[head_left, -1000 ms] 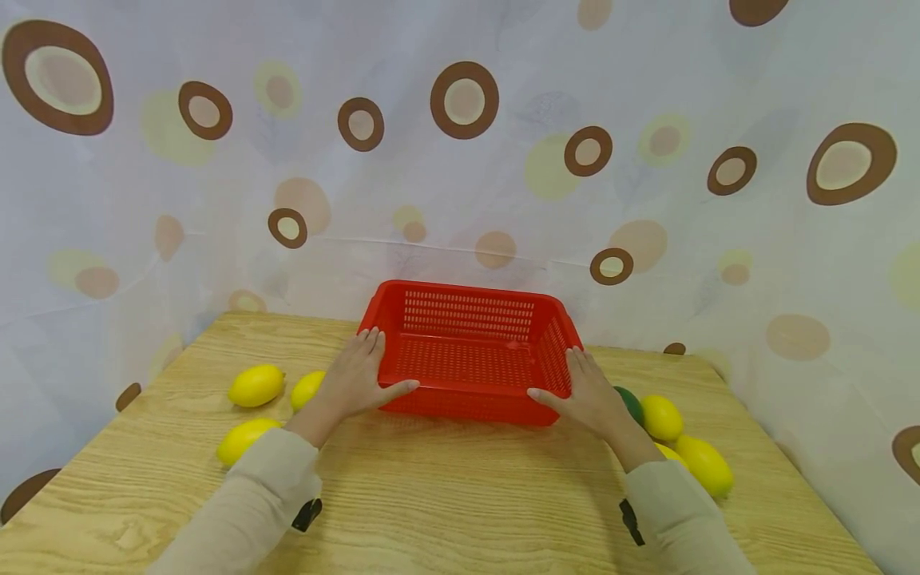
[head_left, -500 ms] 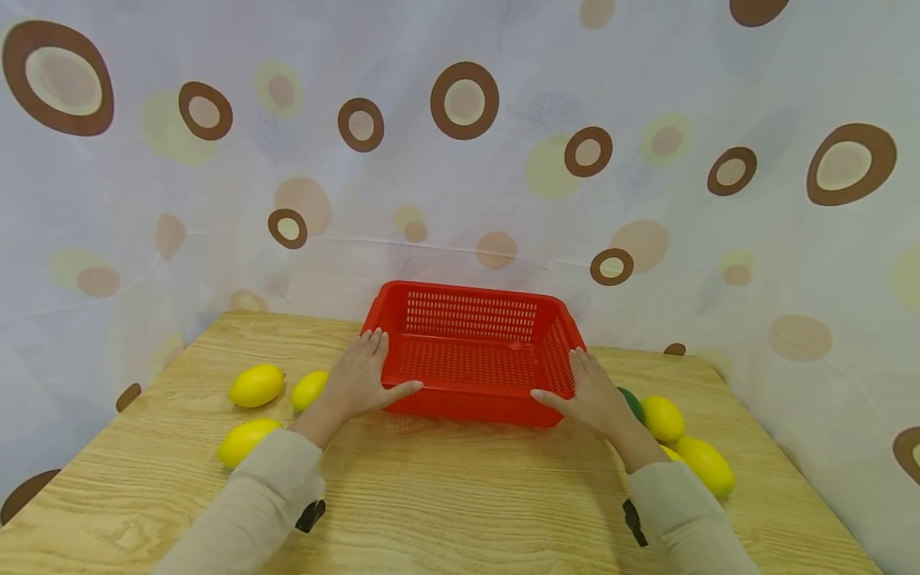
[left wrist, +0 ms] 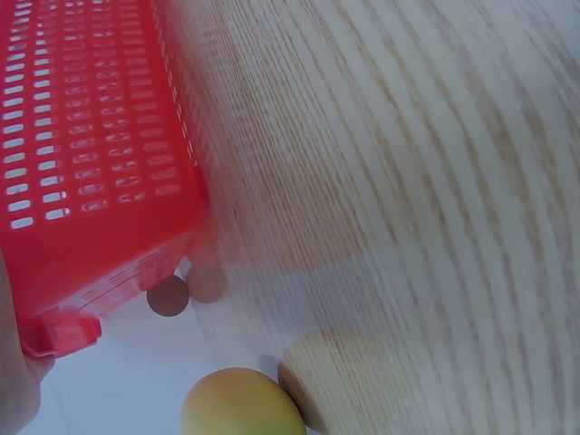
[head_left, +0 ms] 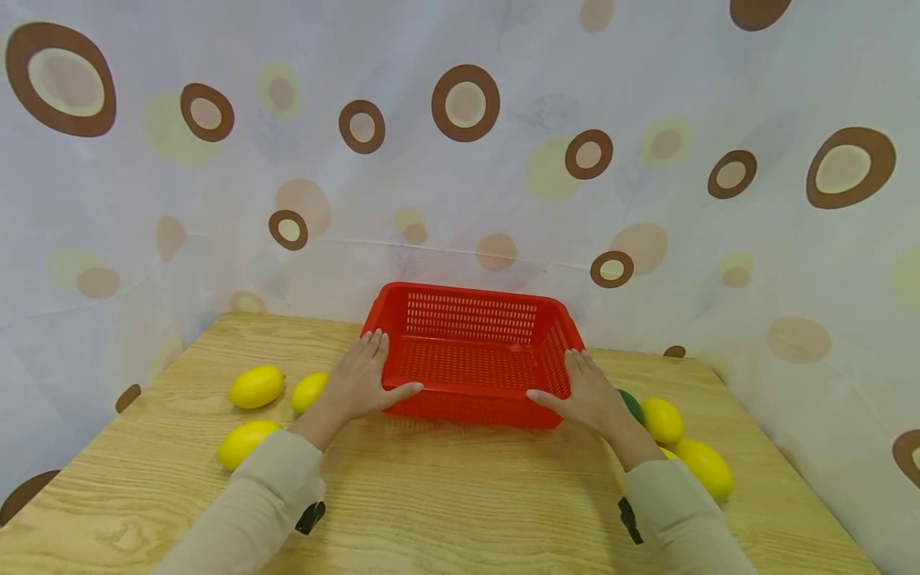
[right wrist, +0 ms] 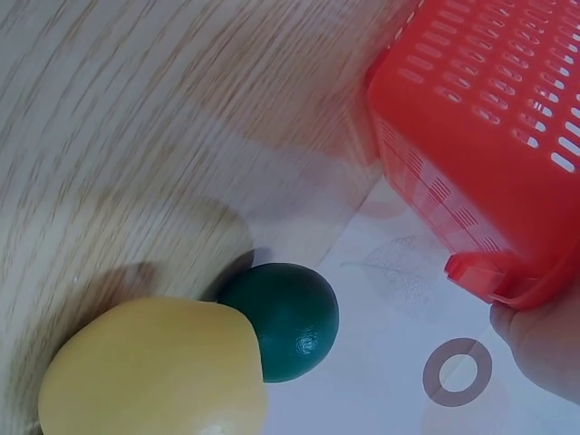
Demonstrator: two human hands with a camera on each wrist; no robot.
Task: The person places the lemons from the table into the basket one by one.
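A red slotted basket (head_left: 467,355) stands empty on the wooden table (head_left: 460,495), near its far edge. My left hand (head_left: 357,382) lies flat against the basket's left side, fingers straight, thumb along the front wall. On the other side my right hand (head_left: 585,391) does the same. In the left wrist view the basket (left wrist: 91,163) fills the upper left, and a sliver of the hand (left wrist: 14,394) touches its rim. The right wrist view shows the basket (right wrist: 489,136) with part of the hand (right wrist: 544,349) under its rim.
Three lemons (head_left: 256,386) (head_left: 309,391) (head_left: 244,442) lie left of the basket. To its right sit a dark green fruit (head_left: 632,403) (right wrist: 285,317) and lemons (head_left: 661,419) (head_left: 706,467) (right wrist: 154,372). A spotted curtain (head_left: 460,160) hangs close behind the table.
Both hands and the basket have shifted very slightly to the right. The fruit has not moved.
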